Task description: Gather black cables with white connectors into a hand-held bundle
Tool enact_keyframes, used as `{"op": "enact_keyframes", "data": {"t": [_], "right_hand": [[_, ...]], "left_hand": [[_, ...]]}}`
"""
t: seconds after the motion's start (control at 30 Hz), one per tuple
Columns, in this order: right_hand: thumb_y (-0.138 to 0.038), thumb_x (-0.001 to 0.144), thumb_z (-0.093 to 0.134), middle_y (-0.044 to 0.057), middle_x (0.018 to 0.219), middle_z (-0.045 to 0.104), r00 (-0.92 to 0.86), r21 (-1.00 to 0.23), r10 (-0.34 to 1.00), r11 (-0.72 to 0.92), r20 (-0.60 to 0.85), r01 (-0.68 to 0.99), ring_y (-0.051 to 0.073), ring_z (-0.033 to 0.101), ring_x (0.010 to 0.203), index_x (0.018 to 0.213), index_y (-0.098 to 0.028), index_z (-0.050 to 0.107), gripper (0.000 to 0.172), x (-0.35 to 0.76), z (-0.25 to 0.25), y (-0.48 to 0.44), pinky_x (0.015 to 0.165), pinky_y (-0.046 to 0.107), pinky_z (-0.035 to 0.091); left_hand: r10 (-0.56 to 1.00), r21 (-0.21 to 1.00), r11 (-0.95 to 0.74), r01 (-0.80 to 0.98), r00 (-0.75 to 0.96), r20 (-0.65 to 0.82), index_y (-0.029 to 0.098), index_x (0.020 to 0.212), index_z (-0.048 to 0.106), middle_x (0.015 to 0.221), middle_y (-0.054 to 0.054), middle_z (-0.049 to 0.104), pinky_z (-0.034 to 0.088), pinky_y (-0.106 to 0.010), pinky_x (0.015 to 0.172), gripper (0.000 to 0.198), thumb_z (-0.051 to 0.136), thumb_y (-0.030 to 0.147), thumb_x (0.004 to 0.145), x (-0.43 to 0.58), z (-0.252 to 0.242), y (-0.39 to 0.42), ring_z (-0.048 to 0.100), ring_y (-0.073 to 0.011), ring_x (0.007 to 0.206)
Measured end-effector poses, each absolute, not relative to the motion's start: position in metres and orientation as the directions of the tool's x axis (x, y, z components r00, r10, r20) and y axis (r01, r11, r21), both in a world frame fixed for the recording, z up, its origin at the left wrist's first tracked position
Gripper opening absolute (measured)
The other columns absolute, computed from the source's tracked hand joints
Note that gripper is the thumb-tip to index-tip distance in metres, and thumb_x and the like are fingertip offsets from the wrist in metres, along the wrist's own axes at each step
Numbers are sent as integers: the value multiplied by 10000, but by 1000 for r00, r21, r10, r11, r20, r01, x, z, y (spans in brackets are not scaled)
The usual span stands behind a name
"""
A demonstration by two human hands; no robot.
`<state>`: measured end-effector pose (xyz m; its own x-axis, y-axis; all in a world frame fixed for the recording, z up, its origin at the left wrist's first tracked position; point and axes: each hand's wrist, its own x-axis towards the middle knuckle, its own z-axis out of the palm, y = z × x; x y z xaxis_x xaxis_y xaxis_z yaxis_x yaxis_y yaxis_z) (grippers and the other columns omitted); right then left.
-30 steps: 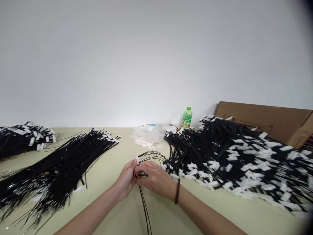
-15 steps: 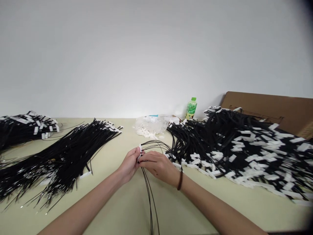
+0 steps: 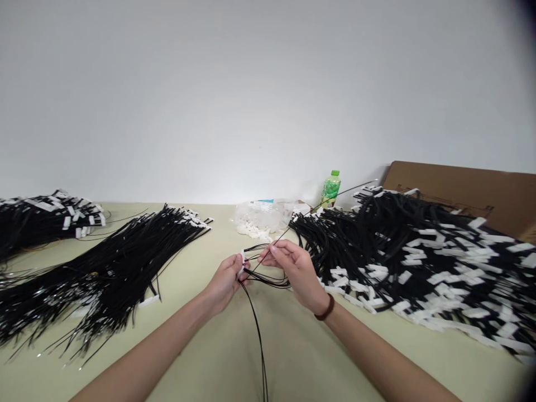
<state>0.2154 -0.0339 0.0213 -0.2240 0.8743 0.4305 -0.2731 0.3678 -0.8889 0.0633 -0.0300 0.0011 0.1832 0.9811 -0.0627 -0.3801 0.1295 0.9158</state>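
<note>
My left hand (image 3: 228, 279) is closed on a small white connector (image 3: 242, 261), gripping it between thumb and fingers. Several thin black wires (image 3: 268, 279) run from the connector and loop to the right, and others hang down to the table's front edge. Just right of it, my right hand (image 3: 295, 271) pinches a single black wire (image 3: 285, 233) between thumb and fingertips. That wire slants up to the right, with its far end near the bottle. Its near end points at the connector; whether it is inserted is too small to tell.
Left lies a bundle of black wires (image 3: 125, 262) with white connectors, another bundle (image 3: 37, 223) beyond it. A large wire pile (image 3: 402, 245) covers the right, before a cardboard box (image 3: 452, 187). A clear plastic bag (image 3: 263, 215) of white pieces and a green bottle (image 3: 330, 190) stand behind.
My right hand has drawn back to the right from the connector and now pinches one wire that slants up. Fewer wires hang toward the front. My left hand keeps the connector in place.
</note>
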Motion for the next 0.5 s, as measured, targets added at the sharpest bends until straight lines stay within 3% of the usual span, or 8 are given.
{"op": "enact_keyframes", "data": {"t": [0.2,0.5], "right_hand": [[-361,773,569,53,815,598,-204,-889,890,336,408,-310,106,592,741,801,-117,538,248,216,21,-32,723,253,519],[-372,728,620,28,752,572,-114,-863,935,258,337,-435,103,575,698,791,-121,520,277,222,27,-29,655,230,505]], "left_hand": [[981,904,139,-405,183,-69,128,768,444,679,34,417,318,-183,463,320,605,397,704,63,1,-30,288,-26,478],[979,860,182,-477,165,-115,115,749,434,679,18,418,299,-163,437,160,473,254,818,62,6,-29,299,-18,456]]}}
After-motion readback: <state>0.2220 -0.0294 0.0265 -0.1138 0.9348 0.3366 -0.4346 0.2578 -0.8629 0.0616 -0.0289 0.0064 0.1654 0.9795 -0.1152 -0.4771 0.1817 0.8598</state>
